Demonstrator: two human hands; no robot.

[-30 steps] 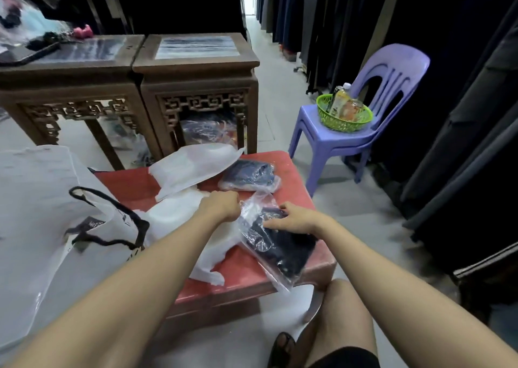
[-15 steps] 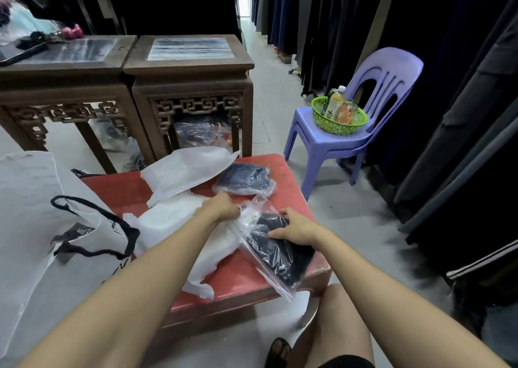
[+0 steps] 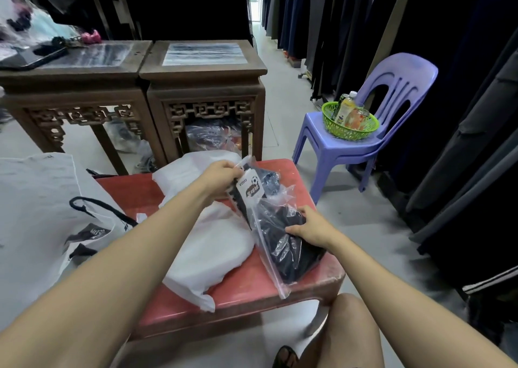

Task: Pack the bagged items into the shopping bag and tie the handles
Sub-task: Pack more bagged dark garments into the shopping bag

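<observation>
On the low red table [image 3: 246, 297] lies a clear plastic bag with a dark garment [image 3: 291, 252]. My right hand [image 3: 311, 229] rests on it, fingers curled over the dark cloth. My left hand [image 3: 221, 174] pinches the top of that bag, lifting its upper end and a white tagged black item [image 3: 248, 192]. A second bagged dark garment [image 3: 270, 181] lies behind, partly hidden. Two white wrapped bundles [image 3: 213, 244] lie on the table's left half. The white shopping bag [image 3: 42, 213] with black cord handles [image 3: 95, 208] lies at the left.
Two carved dark wooden stands [image 3: 204, 87] stand behind the table, with bagged goods under them. A purple plastic chair [image 3: 364, 143] at the right carries a green basket [image 3: 350, 123] with bottles. Dark clothes [image 3: 462, 101] hang along the right side. My knee [image 3: 353, 325] is below the table's front.
My left hand has risen and moved away from me, lifting the bag's upper end and showing the tagged item. My right hand stays on the dark garment.
</observation>
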